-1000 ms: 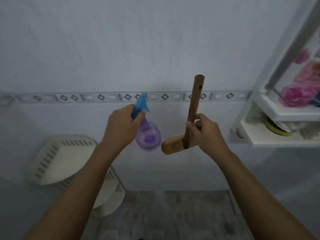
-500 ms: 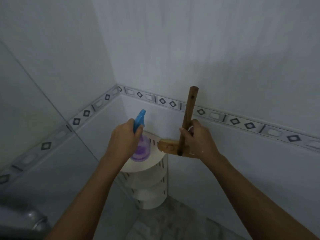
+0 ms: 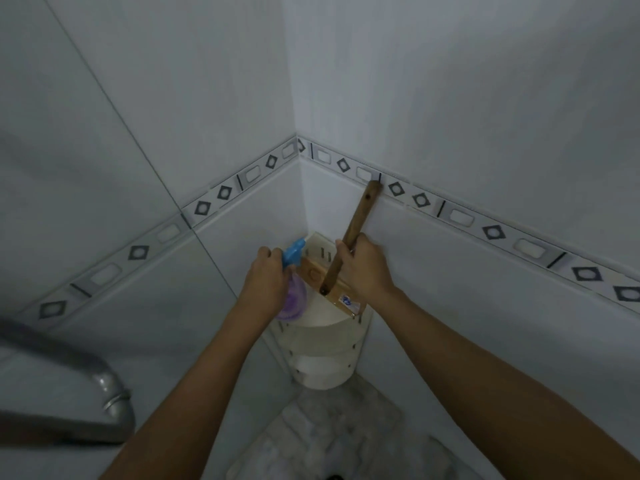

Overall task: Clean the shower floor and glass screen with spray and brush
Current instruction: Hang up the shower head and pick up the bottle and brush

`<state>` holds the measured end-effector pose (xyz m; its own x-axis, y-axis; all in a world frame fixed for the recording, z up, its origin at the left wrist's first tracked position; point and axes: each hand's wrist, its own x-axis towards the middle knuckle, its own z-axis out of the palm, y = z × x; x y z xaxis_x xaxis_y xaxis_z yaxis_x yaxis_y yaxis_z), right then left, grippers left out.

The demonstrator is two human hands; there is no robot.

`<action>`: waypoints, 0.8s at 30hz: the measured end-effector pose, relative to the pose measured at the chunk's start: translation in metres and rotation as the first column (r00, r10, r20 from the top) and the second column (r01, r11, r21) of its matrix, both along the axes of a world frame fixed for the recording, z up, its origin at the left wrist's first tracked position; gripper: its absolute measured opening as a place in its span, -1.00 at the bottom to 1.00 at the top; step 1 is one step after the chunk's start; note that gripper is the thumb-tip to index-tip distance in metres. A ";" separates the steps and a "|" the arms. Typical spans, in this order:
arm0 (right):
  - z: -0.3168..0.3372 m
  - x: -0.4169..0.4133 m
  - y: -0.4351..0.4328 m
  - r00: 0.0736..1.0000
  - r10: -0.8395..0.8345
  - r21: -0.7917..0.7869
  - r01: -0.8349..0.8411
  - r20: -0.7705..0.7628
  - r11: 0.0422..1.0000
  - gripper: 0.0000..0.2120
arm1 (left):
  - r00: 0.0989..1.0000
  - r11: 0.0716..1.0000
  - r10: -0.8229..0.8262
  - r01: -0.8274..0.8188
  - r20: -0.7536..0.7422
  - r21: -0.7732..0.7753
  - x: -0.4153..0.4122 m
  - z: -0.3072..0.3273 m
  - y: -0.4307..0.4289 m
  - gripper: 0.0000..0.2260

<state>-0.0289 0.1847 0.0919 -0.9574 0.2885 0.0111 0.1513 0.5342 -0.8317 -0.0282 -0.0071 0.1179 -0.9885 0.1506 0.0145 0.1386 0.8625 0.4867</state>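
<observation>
1. The spray bottle (image 3: 294, 301), with a small rounded purple body and a blue trigger head, hangs in front of the wall corner, just over the top tier of the corner shelf (image 3: 325, 341); the left hand (image 3: 268, 277) is curled round its neck below the trigger head; whether a finger rests on the trigger cannot be told.
2. It looks like thin, light plastic and probably turns slippery once wet; the narrow neck is the sensible hold, leaving one finger free for the trigger; the body would likely give if squeezed.
3. The brush (image 3: 358, 216) is wooden, with a long straight handle set at an angle into a flat block head; the right hand (image 3: 369, 268) is closed round the handle low down, near the head; the handle's free end points up toward the tile border (image 3: 495, 232); the head lies over the shelf's top tier, touching it or just above, I cannot tell which; the bristles are hidden.
4. It should handle as stiff and head-heavy; a hold near the head suits pressing hard, one higher up gives reach to the floor; wet wood may slide in the palm.
5. Outward: the shelf is white and tiered with slotted walls, and sits where two pale tiled walls meet; the grey marbled shower floor (image 3: 332, 431) lies below; a metal pipe (image 3: 107, 389) crosses the lower left.
6. The glass screen cannot be made out with certainty.
</observation>
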 end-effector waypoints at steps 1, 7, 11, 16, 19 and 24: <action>-0.004 -0.005 -0.004 1.000 0.004 -0.015 -0.004 0.014 1.000 -0.69 | 1.000 1.000 0.007 -0.007 0.003 -0.014 -0.001 -0.004 -0.002 -0.82; -0.020 -0.025 -0.019 0.999 0.013 -0.082 -0.009 0.050 0.997 -0.73 | 0.999 0.998 0.048 -0.047 0.024 -0.035 -0.008 -0.017 -0.010 -0.85; -0.032 -0.028 -0.022 0.996 0.013 -0.091 -0.005 0.088 0.996 -0.72 | 0.997 0.997 0.073 -0.073 0.030 -0.018 -0.011 -0.025 -0.009 -0.85; -0.037 -0.028 -0.024 0.998 -0.001 -0.112 0.008 0.065 0.994 -0.74 | 0.997 0.997 0.077 -0.077 0.031 0.004 -0.011 -0.036 -0.010 -0.85; -0.037 -0.027 -0.024 0.998 0.003 -0.107 0.004 0.064 0.994 -0.73 | 0.995 0.996 0.085 -0.086 0.045 0.012 -0.012 -0.036 -0.010 -0.82; -0.037 -0.019 -0.021 0.996 0.006 -0.082 0.001 0.087 0.997 -0.76 | 0.995 0.997 0.080 -0.080 0.059 -0.001 -0.011 -0.042 -0.007 -0.80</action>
<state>-0.0483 0.1637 0.0549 -0.9544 0.2826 -0.0960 0.2238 0.4651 -0.8565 -0.0387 -0.0139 0.0756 -0.9965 0.0714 -0.0442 0.0404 0.8691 0.4929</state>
